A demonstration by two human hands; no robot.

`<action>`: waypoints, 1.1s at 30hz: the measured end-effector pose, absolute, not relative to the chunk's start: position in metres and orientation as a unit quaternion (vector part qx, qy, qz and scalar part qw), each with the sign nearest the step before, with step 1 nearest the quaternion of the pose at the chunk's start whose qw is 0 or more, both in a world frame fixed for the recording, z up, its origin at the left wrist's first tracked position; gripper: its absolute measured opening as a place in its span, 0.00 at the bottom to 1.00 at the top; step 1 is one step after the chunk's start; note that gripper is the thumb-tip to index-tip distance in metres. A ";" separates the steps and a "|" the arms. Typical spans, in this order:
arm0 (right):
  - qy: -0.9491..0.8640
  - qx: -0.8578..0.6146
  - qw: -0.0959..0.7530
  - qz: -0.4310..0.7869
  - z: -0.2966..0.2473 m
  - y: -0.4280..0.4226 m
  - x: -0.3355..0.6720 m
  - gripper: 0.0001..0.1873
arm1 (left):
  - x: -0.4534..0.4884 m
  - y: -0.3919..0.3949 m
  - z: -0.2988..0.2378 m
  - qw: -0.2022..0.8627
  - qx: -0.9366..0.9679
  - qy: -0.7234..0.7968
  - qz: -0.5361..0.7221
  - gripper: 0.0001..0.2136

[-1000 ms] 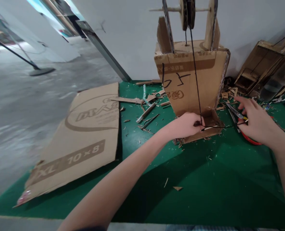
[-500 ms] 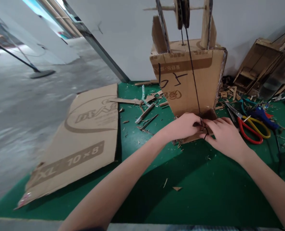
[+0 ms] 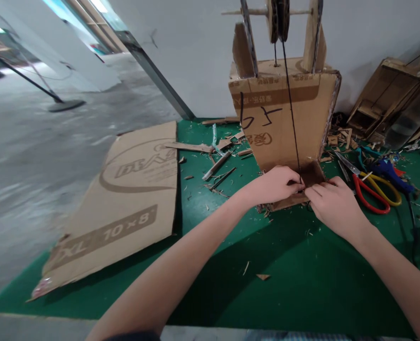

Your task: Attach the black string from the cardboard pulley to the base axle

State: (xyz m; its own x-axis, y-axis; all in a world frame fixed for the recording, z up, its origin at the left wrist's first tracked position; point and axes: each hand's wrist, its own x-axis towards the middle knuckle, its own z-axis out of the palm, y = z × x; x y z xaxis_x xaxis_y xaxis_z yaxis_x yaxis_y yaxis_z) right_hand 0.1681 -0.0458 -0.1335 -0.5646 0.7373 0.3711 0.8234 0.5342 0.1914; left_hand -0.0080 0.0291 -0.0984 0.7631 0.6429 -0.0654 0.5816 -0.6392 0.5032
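A tall cardboard box model stands against the wall, with a cardboard pulley wheel on a wooden stick at its top. From the wheel a black string runs down the front to an open tray at the box's foot. My left hand pinches the string's lower end over that tray. Close beside it, my right hand is closed too, its fingertips together at the same string end. The tip of the string is mostly hidden by my fingers.
Scissors with red and yellow handles lie at the right, near a blue glue gun. A flat cardboard sheet covers the table's left side. Cardboard scraps litter the green tabletop. A plastic bottle stands far right.
My fingertips have drawn together at the string's end, and the loop of string seen over my right fingers no longer shows. The view has shifted slightly.
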 end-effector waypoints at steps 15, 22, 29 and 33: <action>-0.843 -0.505 0.095 0.160 -0.128 -0.049 0.167 0.09 | -0.007 0.027 -0.105 0.209 0.869 0.435 0.106 0.12; -0.836 -0.527 0.059 0.145 -0.128 -0.050 0.164 0.11 | -0.008 0.027 -0.104 0.226 0.872 0.423 0.102 0.13; -0.849 -0.518 -0.009 0.105 -0.122 -0.053 0.176 0.06 | -0.011 0.021 -0.090 0.266 0.882 0.385 0.058 0.11; -0.815 -0.565 -0.068 0.110 -0.106 -0.060 0.205 0.11 | -0.010 0.017 -0.087 0.276 0.883 0.380 0.016 0.12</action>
